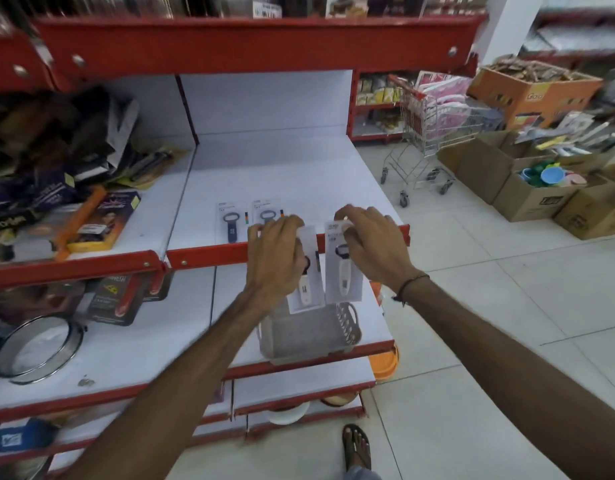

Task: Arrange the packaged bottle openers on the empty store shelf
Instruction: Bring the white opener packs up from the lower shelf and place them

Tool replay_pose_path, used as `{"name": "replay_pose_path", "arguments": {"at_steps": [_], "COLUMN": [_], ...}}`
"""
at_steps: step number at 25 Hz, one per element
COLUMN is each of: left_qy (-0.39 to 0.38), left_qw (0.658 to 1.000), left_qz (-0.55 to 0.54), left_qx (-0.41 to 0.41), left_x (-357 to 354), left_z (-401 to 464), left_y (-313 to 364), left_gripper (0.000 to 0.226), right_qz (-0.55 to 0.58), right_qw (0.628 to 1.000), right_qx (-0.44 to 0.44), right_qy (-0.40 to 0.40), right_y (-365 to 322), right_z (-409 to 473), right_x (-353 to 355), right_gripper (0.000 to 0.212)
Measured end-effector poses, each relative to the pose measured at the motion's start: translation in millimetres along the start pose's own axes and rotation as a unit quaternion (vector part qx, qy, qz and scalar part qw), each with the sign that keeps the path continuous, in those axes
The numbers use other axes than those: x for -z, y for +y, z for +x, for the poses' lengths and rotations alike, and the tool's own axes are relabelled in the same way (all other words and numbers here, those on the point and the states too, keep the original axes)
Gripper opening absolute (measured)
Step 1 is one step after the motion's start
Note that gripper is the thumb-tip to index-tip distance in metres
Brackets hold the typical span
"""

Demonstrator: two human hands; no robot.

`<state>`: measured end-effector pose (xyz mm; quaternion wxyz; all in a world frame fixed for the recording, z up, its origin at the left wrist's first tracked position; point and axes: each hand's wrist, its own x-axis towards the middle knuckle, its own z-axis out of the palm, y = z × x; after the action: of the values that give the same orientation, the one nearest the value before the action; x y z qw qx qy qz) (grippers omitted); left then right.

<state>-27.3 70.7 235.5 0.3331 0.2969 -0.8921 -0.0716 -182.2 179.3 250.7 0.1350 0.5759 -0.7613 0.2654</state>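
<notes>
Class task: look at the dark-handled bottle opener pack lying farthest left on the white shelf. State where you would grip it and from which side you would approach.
Grip the dark-handled opener pack by its near bottom edge, coming from the front over the shelf's red lip. The flat card lies face up with that short end toward the aisle. Its right edge sits close to the neighbouring pack, and the left hand crowds that side.

The upper part of one opener pack [304, 285] is covered by the left hand [275, 258]. Print on both held packs is too blurred to be read.
</notes>
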Motion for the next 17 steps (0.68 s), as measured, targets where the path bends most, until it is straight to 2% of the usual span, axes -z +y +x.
{"name": "replay_pose_path", "arguments": {"at_steps": [3,6,9,14,17], "left_qy": [0.009,-0.03,-0.055,-0.087,-0.127], "left_qw": [0.998,0.991,0.985,0.982,0.975], "left_qz": [-0.025,-0.048,-0.057,-0.041,-0.042], "left_qx": [0.051,0.121,0.154,0.164,0.177], "left_x": [24.2,27.4,20.1,-16.1,-44.7], "left_z": [59.4,112.7,153.2,186.1,185.5], "left_y": [5.9,-6.1,-15.5,-23.6,-30.3], "left_gripper": [0.026,0.029,0.029,0.031,0.032], "right_qz": [0.019,0.024,0.005,-0.016,-0.009], "right_qw": [0.999,0.999,0.999,0.997,0.988], "right_qx": [-0.024,-0.035,-0.033,-0.05,-0.086], "right_qy": [0.015,0.007,-0.003,-0.058,-0.124], "right_y": [4.4,12.7,24.8,45.7,64.5], "right_z": [43.7,85.7,125.2,166.1,173.1], "right_x": [30.6,45.2,46.9,18.6,-12.3], "right_gripper": [0.017,0.019,0.025,0.032,0.03]}}
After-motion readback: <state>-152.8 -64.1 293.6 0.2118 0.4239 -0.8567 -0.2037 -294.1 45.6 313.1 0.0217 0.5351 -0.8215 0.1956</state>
